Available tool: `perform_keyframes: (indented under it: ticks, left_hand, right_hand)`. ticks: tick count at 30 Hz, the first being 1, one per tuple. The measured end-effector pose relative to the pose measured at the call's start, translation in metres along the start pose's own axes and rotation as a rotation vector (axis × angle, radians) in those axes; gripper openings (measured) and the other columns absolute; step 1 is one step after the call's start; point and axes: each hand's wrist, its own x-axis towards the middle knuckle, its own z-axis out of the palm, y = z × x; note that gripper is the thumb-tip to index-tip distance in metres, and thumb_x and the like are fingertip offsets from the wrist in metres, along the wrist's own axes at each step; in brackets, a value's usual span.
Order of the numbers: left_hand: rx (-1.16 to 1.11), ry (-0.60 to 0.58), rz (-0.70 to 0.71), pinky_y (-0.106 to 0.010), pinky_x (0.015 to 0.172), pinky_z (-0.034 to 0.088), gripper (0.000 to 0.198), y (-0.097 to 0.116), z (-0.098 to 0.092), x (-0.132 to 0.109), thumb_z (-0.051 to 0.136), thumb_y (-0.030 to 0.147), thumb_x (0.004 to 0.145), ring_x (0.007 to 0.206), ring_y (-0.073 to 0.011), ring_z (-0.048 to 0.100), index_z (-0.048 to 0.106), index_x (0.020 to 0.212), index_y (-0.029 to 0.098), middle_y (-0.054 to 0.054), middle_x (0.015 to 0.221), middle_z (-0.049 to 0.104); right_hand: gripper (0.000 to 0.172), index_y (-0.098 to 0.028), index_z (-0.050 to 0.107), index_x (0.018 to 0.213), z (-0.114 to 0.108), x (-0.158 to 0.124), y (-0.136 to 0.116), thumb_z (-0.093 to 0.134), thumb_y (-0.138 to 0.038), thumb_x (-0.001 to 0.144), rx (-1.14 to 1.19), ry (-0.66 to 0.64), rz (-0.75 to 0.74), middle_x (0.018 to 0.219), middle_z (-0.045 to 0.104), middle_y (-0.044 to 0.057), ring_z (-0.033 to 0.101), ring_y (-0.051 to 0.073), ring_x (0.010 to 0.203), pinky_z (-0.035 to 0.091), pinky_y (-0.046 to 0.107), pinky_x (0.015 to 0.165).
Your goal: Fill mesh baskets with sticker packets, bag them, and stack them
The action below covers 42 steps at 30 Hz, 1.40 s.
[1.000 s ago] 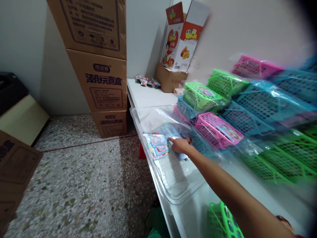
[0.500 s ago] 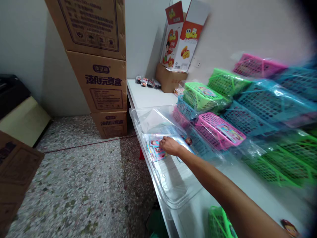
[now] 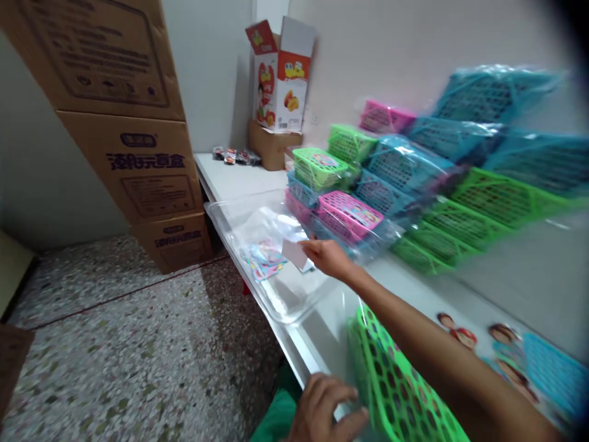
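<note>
My right hand (image 3: 326, 256) reaches out over a clear plastic tray (image 3: 280, 316), its fingers closed on a white card (image 3: 294, 253) whose plain side shows. Colourful printed cards (image 3: 264, 261) lie in the tray, left of that hand. My left hand (image 3: 322, 410) is low in the view at the table's front edge, thumb apart from the fingers and nothing visible in it. Just right of it stands a green mesh basket (image 3: 396, 374), partly covered by my right forearm.
Plastic-wrapped pink, blue and green baskets (image 3: 405, 166) are piled along the wall. Cartoon-figure cutouts (image 3: 504, 344) lie by a blue basket (image 3: 556, 371) at the right. Stacked cartons (image 3: 147, 166) stand beyond the white table (image 3: 262, 178), which carries a red-white box (image 3: 280, 92).
My right hand has lifted a card off the printed ones in the tray. My left hand has come into view at the bottom. The view has swung to the right.
</note>
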Motion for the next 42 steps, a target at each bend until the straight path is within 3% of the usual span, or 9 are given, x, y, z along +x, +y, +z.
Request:
perform_keyframes:
  ticks: [2, 4, 7, 11, 15, 21, 29, 35, 42]
  left_hand:
    - [0.084, -0.073, 0.183, -0.05, 0.089, 0.051, 0.046, 0.015, 0.001, 0.004, 0.058, 0.044, 0.084, 0.104, -0.0264, 0.06, 0.054, 0.122, 0.019, -0.013, 0.111, 0.065]
    - [0.17, -0.204, 0.246, -0.058, 0.099, 0.041, 0.057, 0.029, 0.003, 0.007, 0.06, 0.047, 0.082, 0.119, -0.0315, 0.051, 0.05, 0.129, 0.017, -0.016, 0.127, 0.058]
    - [0.259, -0.219, 0.197, -0.054, 0.101, 0.04, 0.037, 0.044, 0.011, 0.006, 0.06, 0.025, 0.083, 0.113, -0.0269, 0.055, 0.057, 0.12, 0.019, -0.013, 0.117, 0.063]
    - [0.279, -0.163, 0.19, -0.054, 0.101, 0.037, 0.033, 0.058, 0.028, 0.002, 0.062, 0.026, 0.082, 0.111, -0.0267, 0.055, 0.061, 0.114, 0.02, -0.013, 0.116, 0.064]
    - [0.301, -0.097, 0.245, -0.053, 0.097, 0.038, 0.025, 0.07, 0.039, 0.004, 0.064, 0.021, 0.08, 0.104, -0.0261, 0.058, 0.064, 0.104, 0.02, -0.01, 0.11, 0.066]
    - [0.259, -0.026, 0.193, -0.044, 0.083, 0.043, 0.018, 0.081, 0.047, 0.017, 0.064, 0.015, 0.078, 0.086, -0.0212, 0.059, 0.064, 0.095, 0.021, -0.005, 0.091, 0.069]
    - [0.263, 0.01, 0.132, -0.041, 0.08, 0.041, 0.016, 0.086, 0.049, 0.02, 0.063, 0.015, 0.079, 0.082, -0.0203, 0.058, 0.064, 0.094, 0.021, -0.005, 0.087, 0.067]
    - [0.239, -0.029, 0.107, -0.04, 0.08, 0.041, 0.014, 0.09, 0.045, 0.022, 0.06, 0.015, 0.08, 0.082, -0.0196, 0.059, 0.064, 0.091, 0.021, -0.004, 0.087, 0.066]
    - [0.192, -0.058, 0.064, -0.038, 0.079, 0.04, 0.01, 0.09, 0.044, 0.028, 0.058, 0.017, 0.082, 0.08, -0.0178, 0.059, 0.066, 0.087, 0.021, -0.003, 0.084, 0.065]
  right_hand:
    - [0.033, -0.019, 0.06, 0.119, -0.027, -0.062, 0.004, 0.04, -0.028, 0.095, 0.219, 0.179, 0.13, 0.096, 0.073, 0.004, 0.068, 0.015, 0.081, 0.048, 0.023, 0.07]
    - [0.026, -0.018, 0.065, 0.107, -0.048, -0.133, 0.002, 0.048, -0.031, 0.092, 0.401, 0.341, 0.263, 0.08, 0.072, 0.002, 0.067, 0.014, 0.07, 0.048, 0.022, 0.062]
    - [0.019, -0.019, 0.064, 0.099, -0.062, -0.241, -0.011, 0.052, -0.03, 0.09, 0.406, 0.483, 0.435, 0.079, 0.07, 0.001, 0.066, 0.014, 0.07, 0.049, 0.022, 0.059]
    - [0.023, -0.019, 0.062, 0.108, -0.045, -0.36, -0.045, 0.055, -0.016, 0.087, 0.083, 0.624, 0.467, 0.097, 0.072, 0.006, 0.069, 0.015, 0.083, 0.053, 0.025, 0.071]
    - [0.051, -0.013, 0.053, 0.128, -0.014, -0.43, -0.085, 0.056, 0.001, 0.079, -0.137, 0.688, 0.282, 0.104, 0.072, 0.012, 0.067, 0.018, 0.095, 0.052, 0.031, 0.083]
    - [0.049, -0.009, 0.054, 0.128, 0.024, -0.465, -0.12, 0.053, 0.003, 0.081, -0.053, 0.663, 0.15, 0.118, 0.065, 0.021, 0.06, 0.023, 0.111, 0.053, 0.035, 0.081]
    - [0.053, -0.017, 0.048, 0.135, 0.063, -0.447, -0.091, 0.049, 0.0, 0.085, -0.096, 0.662, 0.184, 0.121, 0.065, 0.015, 0.065, 0.018, 0.1, 0.052, 0.031, 0.072]
    - [0.053, -0.022, 0.047, 0.136, 0.056, -0.446, -0.086, 0.047, -0.003, 0.086, -0.189, 0.604, 0.297, 0.123, 0.064, 0.013, 0.066, 0.018, 0.087, 0.053, 0.035, 0.072]
    - [0.047, -0.021, 0.047, 0.137, 0.039, -0.457, -0.088, 0.044, -0.01, 0.091, -0.075, 0.581, 0.127, 0.122, 0.065, 0.012, 0.065, 0.018, 0.093, 0.055, 0.033, 0.073]
